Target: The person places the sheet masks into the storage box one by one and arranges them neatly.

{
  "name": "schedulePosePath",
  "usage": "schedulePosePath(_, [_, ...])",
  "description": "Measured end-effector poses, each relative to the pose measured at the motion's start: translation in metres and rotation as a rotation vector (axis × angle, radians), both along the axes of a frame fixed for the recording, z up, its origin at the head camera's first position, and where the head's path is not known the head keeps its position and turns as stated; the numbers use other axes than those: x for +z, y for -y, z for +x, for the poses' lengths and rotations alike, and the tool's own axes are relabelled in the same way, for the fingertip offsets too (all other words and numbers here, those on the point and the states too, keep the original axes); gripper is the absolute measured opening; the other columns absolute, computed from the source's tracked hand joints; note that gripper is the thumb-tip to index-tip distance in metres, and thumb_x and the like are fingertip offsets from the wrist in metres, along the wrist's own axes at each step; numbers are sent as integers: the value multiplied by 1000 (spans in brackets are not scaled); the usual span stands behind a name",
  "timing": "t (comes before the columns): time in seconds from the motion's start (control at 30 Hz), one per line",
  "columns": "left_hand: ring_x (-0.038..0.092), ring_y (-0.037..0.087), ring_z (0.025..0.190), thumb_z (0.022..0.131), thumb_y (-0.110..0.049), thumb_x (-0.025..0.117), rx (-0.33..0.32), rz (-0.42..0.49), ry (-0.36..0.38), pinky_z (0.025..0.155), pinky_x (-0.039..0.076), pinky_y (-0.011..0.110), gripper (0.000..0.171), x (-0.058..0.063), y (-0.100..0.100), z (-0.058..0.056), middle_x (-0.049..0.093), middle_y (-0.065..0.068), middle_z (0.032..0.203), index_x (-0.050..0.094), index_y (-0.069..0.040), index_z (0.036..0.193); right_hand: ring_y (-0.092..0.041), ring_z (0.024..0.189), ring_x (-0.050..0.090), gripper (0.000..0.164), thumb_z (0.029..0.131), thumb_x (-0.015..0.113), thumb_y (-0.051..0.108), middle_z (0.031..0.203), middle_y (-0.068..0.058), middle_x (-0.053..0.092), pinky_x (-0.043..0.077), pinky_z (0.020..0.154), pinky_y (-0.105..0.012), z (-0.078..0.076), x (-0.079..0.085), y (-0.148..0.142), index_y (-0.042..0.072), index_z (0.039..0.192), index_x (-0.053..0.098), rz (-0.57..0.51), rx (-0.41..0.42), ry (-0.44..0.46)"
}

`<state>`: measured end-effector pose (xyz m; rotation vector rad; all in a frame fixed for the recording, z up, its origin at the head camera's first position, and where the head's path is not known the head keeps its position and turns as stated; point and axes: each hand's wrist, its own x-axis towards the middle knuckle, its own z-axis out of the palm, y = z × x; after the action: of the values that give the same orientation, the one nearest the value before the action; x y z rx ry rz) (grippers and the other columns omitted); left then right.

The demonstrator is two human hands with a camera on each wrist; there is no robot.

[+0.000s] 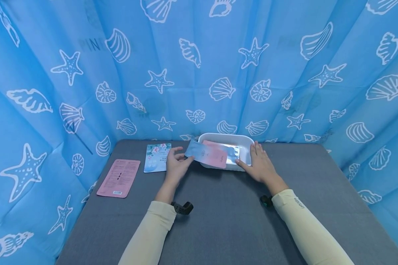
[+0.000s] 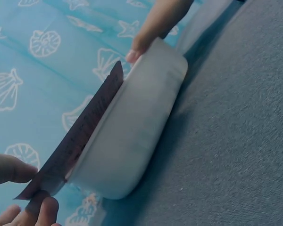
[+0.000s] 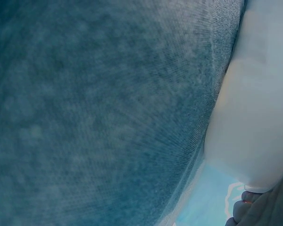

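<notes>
A blue-and-pink sachet (image 1: 206, 154) lies across the near left rim of a white plastic basin (image 1: 248, 140). My left hand (image 1: 176, 165) pinches its left end between thumb and fingers; the left wrist view shows the sachet (image 2: 85, 125) edge-on just above the rim. Inside the basin sit more packets, a pink one and a shiny silver-blue one (image 1: 233, 152). Against the basin's right side rests my right hand (image 1: 261, 163), fingers straight along the outer wall and thumb at the near rim. In the right wrist view its fingers (image 3: 245, 205) show below the basin wall (image 3: 254, 113).
Left of the basin, a floral blue-white sachet (image 1: 156, 158) lies flat, partly behind my left hand. Farther left is a pink sachet (image 1: 118, 178) with printed text. A blue shell-patterned curtain (image 1: 199, 73) hangs behind the grey cloth-covered table (image 1: 225, 217).
</notes>
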<state>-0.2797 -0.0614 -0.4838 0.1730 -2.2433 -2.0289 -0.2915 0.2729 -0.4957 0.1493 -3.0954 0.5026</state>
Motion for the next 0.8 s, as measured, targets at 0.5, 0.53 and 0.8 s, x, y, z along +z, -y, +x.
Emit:
schedulePosePath(0.5, [69,16,94,96,-23,79,-164,-41,-32,80,56,26,48,-4,-7,2,75,12,120,66,-6,140,-47,164,0,117,98,37,83,177,-26,-5,6,132,-62,0,0,0,-5,167,1,12,7,3])
schedulePosePath(0.53, [69,16,94,97,-24,78,-169,-48,-32,79,56,26,47,-4,-7,1,75,11,121,67,-8,140,-47,164,0,117,98,37,83,177,-26,-4,6,132,-62,0,0,0,-4,167,1,14,7,1])
schedulePosePath(0.8, [66,15,91,99,-27,76,-224,-61,-28,76,52,27,45,-4,-9,1,73,6,122,67,-9,139,-46,165,-1,116,98,39,81,177,-26,-5,6,132,-62,0,1,0,-4,167,1,11,-1,15])
